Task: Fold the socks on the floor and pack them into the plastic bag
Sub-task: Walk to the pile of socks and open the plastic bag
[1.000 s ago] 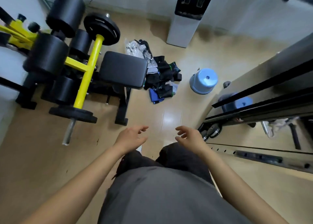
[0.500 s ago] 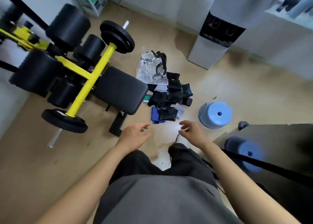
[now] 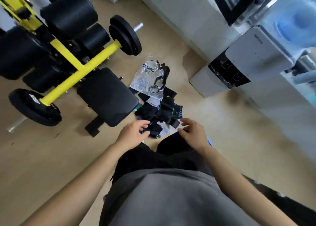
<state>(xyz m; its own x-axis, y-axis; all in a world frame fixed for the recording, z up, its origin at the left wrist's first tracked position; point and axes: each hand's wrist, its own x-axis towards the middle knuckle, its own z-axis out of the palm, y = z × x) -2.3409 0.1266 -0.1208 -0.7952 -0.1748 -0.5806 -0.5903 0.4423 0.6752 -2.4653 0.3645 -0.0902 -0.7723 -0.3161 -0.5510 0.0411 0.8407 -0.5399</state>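
1. Down on the floor (image 3: 51,157) in front of me lies a pile of socks (image 3: 164,112). Most are black, some have green lines, and one bit is white.
2. At the far end of the pile lies the plastic bag (image 3: 147,77). It is see-through and crinkly, with black print on it. Its near edge lies on the socks.
3. My left hand (image 3: 132,135) is out over the near edge of the pile. Its fingers are loose and a little bent, and they hold nothing. I cannot tell if the tips touch a sock.
4. My right hand (image 3: 194,133) is just beside the pile on the other side. Its fingers are loose and a little spread, and they hold nothing too.
5. To the left of the socks stands a black bench (image 3: 109,96) with a yellow bar (image 3: 82,68) and round black weights (image 3: 126,35).
6. To the right stands a white water machine (image 3: 239,63), well apart from the pile.
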